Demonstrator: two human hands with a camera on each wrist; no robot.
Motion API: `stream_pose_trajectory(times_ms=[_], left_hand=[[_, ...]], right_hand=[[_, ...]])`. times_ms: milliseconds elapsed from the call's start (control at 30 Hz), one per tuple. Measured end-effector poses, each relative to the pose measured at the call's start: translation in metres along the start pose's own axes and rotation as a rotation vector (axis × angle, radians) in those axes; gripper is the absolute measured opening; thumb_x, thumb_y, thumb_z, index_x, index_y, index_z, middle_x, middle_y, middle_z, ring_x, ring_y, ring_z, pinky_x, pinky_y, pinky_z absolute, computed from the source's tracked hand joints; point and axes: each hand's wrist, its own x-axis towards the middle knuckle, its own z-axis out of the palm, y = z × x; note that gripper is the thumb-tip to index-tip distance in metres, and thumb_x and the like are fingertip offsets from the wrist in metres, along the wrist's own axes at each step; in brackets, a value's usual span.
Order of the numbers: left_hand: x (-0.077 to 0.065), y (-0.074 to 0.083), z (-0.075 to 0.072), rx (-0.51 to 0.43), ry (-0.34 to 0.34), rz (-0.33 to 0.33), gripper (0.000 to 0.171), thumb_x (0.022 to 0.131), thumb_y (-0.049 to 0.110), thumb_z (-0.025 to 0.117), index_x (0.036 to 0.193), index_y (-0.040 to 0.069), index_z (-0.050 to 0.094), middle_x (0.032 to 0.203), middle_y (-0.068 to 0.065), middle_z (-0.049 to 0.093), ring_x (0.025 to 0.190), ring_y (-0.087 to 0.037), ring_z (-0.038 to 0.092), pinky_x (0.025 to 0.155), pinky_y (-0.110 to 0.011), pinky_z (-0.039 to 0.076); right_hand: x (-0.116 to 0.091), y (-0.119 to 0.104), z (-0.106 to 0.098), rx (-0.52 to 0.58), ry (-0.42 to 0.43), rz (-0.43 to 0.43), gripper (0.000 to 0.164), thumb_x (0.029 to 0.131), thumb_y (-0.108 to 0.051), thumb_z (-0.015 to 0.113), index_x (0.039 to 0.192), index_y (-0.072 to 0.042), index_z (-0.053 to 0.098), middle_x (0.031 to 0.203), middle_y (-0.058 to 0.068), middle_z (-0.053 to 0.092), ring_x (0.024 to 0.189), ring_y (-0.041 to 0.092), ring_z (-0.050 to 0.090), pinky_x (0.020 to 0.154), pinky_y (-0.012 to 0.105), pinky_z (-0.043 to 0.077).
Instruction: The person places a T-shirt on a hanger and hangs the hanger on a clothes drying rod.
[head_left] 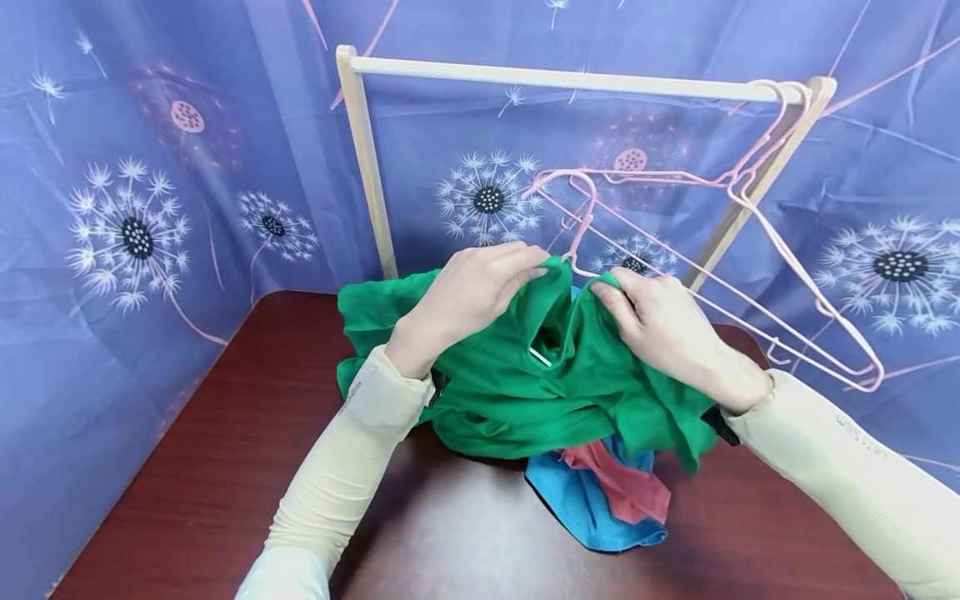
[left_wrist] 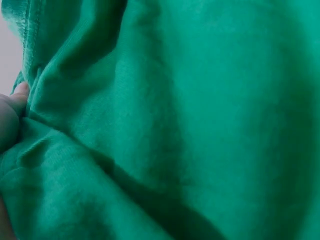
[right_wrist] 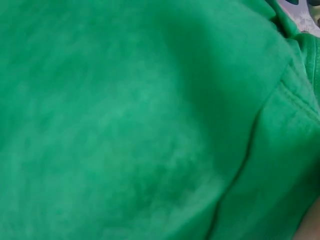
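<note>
A green shirt (head_left: 517, 400) is bunched up between both hands, with a small white label (head_left: 540, 357) showing at its neck opening. My left hand (head_left: 472, 287) pinches the collar on the left side. On the right side, my right hand (head_left: 663, 321) grips the collar between thumb and fingers. From the neck rises the hook of a pink hanger (head_left: 588, 215); its lower part is hidden by the cloth. Green fabric (left_wrist: 210, 100) nearly fills the left wrist view, with a fingertip at its left edge. Shirt cloth (right_wrist: 115, 120) fills most of the right wrist view too.
Two pink hangers (head_left: 795, 262) hang from the right end of a rack's white rail (head_left: 570, 77). Blue cloth (head_left: 577, 504) and a coral cloth (head_left: 626, 487) lie under the shirt on the dark red table (head_left: 225, 467). A patterned blue curtain (head_left: 225, 125) stands behind.
</note>
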Motion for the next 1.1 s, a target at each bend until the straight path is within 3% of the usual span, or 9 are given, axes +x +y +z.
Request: stream_pose_trajectory(times_ms=[200,433,767,1100], left_hand=[[-0.001,-0.001,-0.001,0.006,-0.021,-0.002,0.019,0.101,0.018,0.056,0.113,0.010,0.068,0.090,0.001,0.064,0.069,-0.010,0.056,0.063,-0.025,0.045],[-0.007,-0.008,-0.011,-0.014,-0.091,-0.021,0.022,0.102,0.019,0.053,0.118,0.012,0.067,0.109,0.002,0.068,0.089,-0.010,0.064,0.079,-0.027,0.050],[-0.028,-0.038,-0.038,0.068,-0.087,-0.093,0.019,0.101,0.019,0.057,0.114,0.015,0.069,0.105,0.004,0.069,0.090,-0.011,0.064,0.080,-0.032,0.050],[-0.046,-0.062,-0.059,-0.037,-0.126,-0.194,0.017,0.098,0.017,0.061,0.112,0.014,0.069,0.102,0.003,0.069,0.087,-0.013,0.063,0.082,-0.034,0.047]], right_hand=[[0.002,-0.003,-0.001,0.019,-0.014,-0.021,0.039,0.104,-0.020,0.050,0.067,-0.017,0.037,0.053,-0.006,0.029,0.040,0.009,0.028,0.043,0.029,0.026],[-0.002,-0.006,-0.005,0.048,-0.025,-0.012,0.040,0.104,-0.022,0.050,0.067,-0.017,0.037,0.054,-0.006,0.030,0.041,0.009,0.028,0.044,0.029,0.027],[-0.003,-0.002,-0.020,0.017,0.044,0.039,0.041,0.103,-0.022,0.051,0.066,-0.016,0.035,0.056,-0.005,0.026,0.046,0.012,0.026,0.048,0.029,0.026],[-0.009,0.003,-0.028,0.002,0.042,0.081,0.040,0.103,-0.025,0.052,0.066,-0.017,0.037,0.056,-0.006,0.026,0.049,0.013,0.029,0.052,0.030,0.026]])
